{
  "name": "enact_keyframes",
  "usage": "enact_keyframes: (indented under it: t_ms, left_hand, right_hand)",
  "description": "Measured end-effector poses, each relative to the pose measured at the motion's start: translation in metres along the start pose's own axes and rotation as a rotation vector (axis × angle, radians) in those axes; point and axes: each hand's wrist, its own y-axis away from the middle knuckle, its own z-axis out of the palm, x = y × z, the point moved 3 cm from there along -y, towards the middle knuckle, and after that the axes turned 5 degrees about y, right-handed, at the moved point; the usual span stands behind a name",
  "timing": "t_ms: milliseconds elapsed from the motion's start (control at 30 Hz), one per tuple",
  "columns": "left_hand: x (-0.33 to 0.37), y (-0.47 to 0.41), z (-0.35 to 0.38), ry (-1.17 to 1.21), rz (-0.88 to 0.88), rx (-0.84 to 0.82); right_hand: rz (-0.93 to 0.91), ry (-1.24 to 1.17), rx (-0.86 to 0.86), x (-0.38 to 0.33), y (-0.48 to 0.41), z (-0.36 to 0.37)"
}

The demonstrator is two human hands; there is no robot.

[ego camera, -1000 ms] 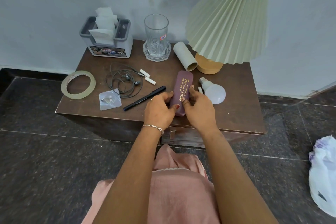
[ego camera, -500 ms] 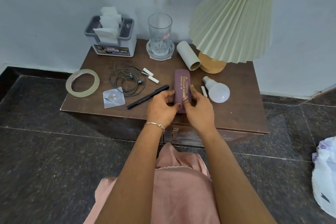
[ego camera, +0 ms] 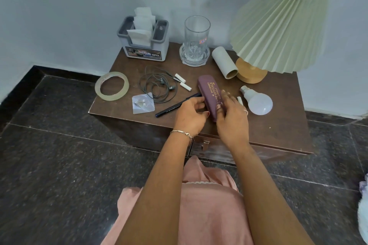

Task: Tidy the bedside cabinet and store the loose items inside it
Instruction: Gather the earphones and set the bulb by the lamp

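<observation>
A maroon spectacle case with gold lettering lies near the front middle of the brown bedside cabinet. My left hand grips the case's near left edge with thumb and curled fingers. My right hand holds its right side, fingers laid over the top and thumb on the near end. A black pen lies just left of my left hand. Loose items around it are tangled earphones, a tape ring, a small plastic pouch, white sticks and a white bulb.
At the back stand a grey tissue holder, a tall glass on a coaster, a cardboard tube and a pleated lamp. A drawer handle shows on the cabinet front, below my wrists. A white bag lies on the floor, right.
My right fingers have slid further forward over the top of the case, and the case has turned a little on the cabinet. My left hand stays at its near left edge.
</observation>
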Motion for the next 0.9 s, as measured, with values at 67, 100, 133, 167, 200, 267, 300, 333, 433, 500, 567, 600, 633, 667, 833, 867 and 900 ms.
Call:
enact_keyframes:
  t_ms: [67,100,133,167,200,267,300,333,433,500,567,600,633,667,833,867,900]
  left_hand:
    - [0.001,-0.001,-0.007,0.02,0.009,0.045]
    - [0.001,-0.001,-0.011,0.021,0.007,0.079]
    - [0.0,-0.002,-0.017,0.02,0.008,0.114]
    - [0.0,-0.002,-0.023,0.014,0.004,0.147]
    - [-0.001,-0.003,-0.03,0.007,0.006,0.183]
    - [-0.004,-0.003,-0.046,-0.027,0.01,0.261]
    - [-0.006,-0.002,-0.054,-0.053,0.005,0.3]
    - [-0.008,-0.002,-0.062,-0.089,-0.001,0.339]
    - [-0.012,0.001,-0.083,-0.252,-0.034,0.433]
    - [-0.012,0.004,-0.094,-0.386,-0.074,0.456]
    - [-0.012,0.007,-0.103,-0.446,-0.117,0.453]
    - [-0.012,0.008,-0.106,-0.451,-0.138,0.451]
    - [-0.012,0.009,-0.109,-0.455,-0.151,0.45]
    - [-0.012,0.009,-0.11,-0.463,-0.157,0.449]
    - [-0.009,0.006,-0.109,-0.474,-0.142,0.437]
    - [-0.009,0.005,-0.109,-0.472,-0.138,0.432]
    - [-0.009,0.005,-0.108,-0.473,-0.137,0.427]
  right_hand:
    - [-0.03,0.083,0.041,-0.008,0.0,-0.004]
    - [-0.051,0.108,0.068,-0.012,0.0,-0.007]
    - [-0.074,0.125,0.09,-0.017,0.0,-0.009]
    - [-0.097,0.134,0.102,-0.022,0.0,-0.009]
    - [-0.121,0.14,0.107,-0.027,0.0,-0.008]
    - [-0.188,0.154,0.108,-0.042,0.0,-0.004]
    - [-0.235,0.165,0.101,-0.051,-0.001,0.001]
    - [-0.287,0.177,0.082,-0.06,-0.002,0.006]
    - [-0.407,0.184,-0.038,-0.087,-0.007,0.026]
    - [-0.439,0.182,-0.121,-0.1,-0.015,0.037]
    - [-0.45,0.197,-0.181,-0.108,-0.025,0.046]
    - [-0.452,0.213,-0.202,-0.111,-0.03,0.051]
    - [-0.455,0.236,-0.215,-0.113,-0.034,0.055]
    - [-0.458,0.26,-0.221,-0.114,-0.038,0.059]
    - [-0.48,0.318,-0.199,-0.12,-0.051,0.074]
    - [-0.482,0.317,-0.196,-0.121,-0.053,0.076]
    - [-0.483,0.31,-0.194,-0.121,-0.055,0.076]
